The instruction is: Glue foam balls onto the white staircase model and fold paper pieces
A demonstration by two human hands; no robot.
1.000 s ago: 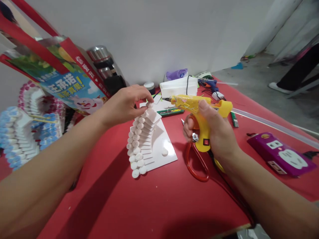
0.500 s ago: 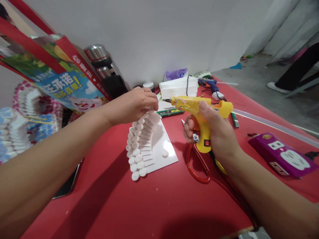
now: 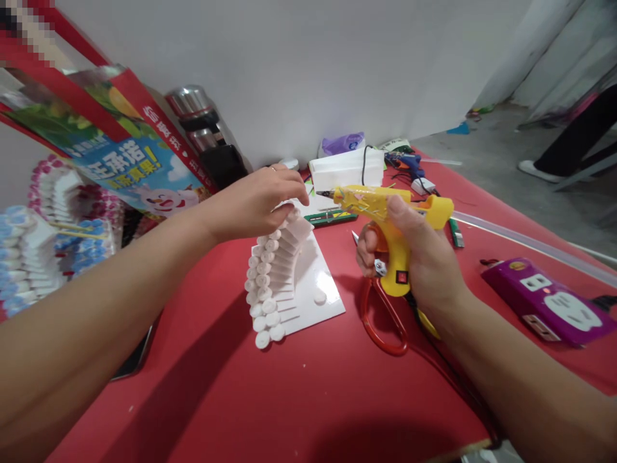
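A yellow hot glue gun (image 3: 398, 247) is gripped in my right hand (image 3: 427, 254), its nozzle pointing left and a clear glue stick (image 3: 520, 239) trailing from its back. My left hand (image 3: 263, 199) is over the far end of a curved white model (image 3: 284, 257) made of thin upright panels edged with small white rolls. Its thumb touches or nearly touches the rolls there, with the fingers parted from it. The model stands on a white board (image 3: 318, 267). A loose white disc (image 3: 320, 296) lies on that board.
Red-handled scissors (image 3: 385, 321) lie under the glue gun. A purple power strip (image 3: 549, 299) is at the right. Behind are white sheets (image 3: 347, 170) and a blue glue gun (image 3: 409, 166). A printed bag (image 3: 130, 154), flasks (image 3: 193, 109) and decorated models (image 3: 36, 257) stand left.
The fingers of my left hand have spread away from the thumb at the model's far end. My right hand with the glue gun has hardly moved.
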